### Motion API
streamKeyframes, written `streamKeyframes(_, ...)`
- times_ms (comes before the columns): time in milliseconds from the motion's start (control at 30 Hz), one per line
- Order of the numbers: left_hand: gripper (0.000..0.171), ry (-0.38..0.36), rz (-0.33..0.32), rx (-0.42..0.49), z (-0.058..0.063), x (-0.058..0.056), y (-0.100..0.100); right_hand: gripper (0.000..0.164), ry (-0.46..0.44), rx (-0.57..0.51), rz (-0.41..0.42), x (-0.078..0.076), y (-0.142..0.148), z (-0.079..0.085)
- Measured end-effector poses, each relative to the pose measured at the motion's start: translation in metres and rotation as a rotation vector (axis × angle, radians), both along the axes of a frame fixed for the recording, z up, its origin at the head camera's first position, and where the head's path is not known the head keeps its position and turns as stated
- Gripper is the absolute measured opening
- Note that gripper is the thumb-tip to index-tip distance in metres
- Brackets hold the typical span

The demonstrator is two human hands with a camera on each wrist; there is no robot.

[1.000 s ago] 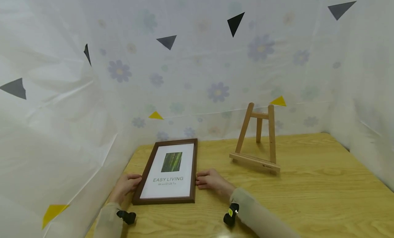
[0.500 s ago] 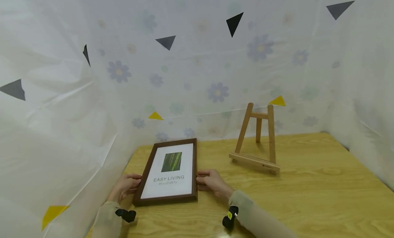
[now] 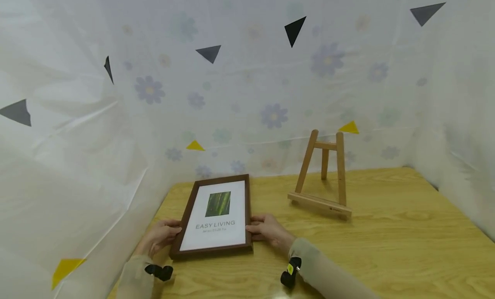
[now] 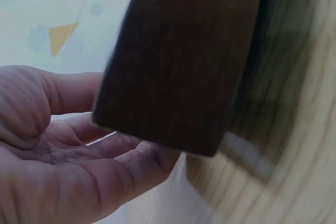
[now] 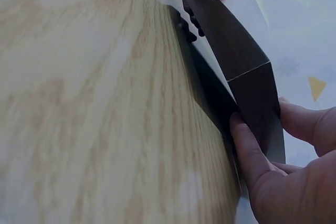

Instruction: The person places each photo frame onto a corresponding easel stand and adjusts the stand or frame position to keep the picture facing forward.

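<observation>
A dark brown picture frame (image 3: 250, 200) with a white mat, a small green picture and the words "EASY LIVING" is at the left of the table. My left hand (image 3: 160, 236) grips its left side, thumb on the front face and fingers under the edge, as the left wrist view shows. On the opposite side my right hand (image 3: 270, 231) pinches the frame's edge between thumb and fingers. In the right wrist view the frame's near end (image 5: 254, 98) stands clear of the tabletop, with a dark shadow beneath.
A small wooden easel (image 3: 319, 201) stands on the wood-grain table (image 3: 386, 247), right of the picture frame. White plastic sheeting (image 3: 247, 97) with flower prints and stuck-on triangles walls in the back and both sides.
The near end of the picture frame has risen off the table, and the frame has shifted slightly right. My right thumb has come onto its front face. The easel has stayed put.
</observation>
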State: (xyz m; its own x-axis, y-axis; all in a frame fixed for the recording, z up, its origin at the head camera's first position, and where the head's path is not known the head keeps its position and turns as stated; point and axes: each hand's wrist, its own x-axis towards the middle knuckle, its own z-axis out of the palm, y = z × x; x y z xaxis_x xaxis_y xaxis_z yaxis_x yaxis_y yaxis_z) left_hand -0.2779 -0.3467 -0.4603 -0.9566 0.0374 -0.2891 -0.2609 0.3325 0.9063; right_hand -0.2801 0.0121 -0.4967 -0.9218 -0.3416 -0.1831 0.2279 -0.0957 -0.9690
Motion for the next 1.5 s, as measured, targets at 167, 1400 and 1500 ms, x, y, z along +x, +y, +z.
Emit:
streamKeyframes(167, 0.051, -0.003, 0.013, 0.015, -0.003, -0.001, 0.006, 0.058, -0.007, 0.008, 0.008, 0.001, 0.006, -0.003)
streamKeyframes(1400, 0.093, -0.005, -0.411, 0.303, -0.010, -0.011, 0.043, 0.059, 0.131, 0.113, -0.066, -0.008, 0.079, 0.014)
streamKeyframes(1500, 0.093, -0.009, -0.401, 0.319, -0.010, -0.012, 0.046, 0.064, 0.143, 0.119, -0.041, -0.010, 0.085, 0.014)
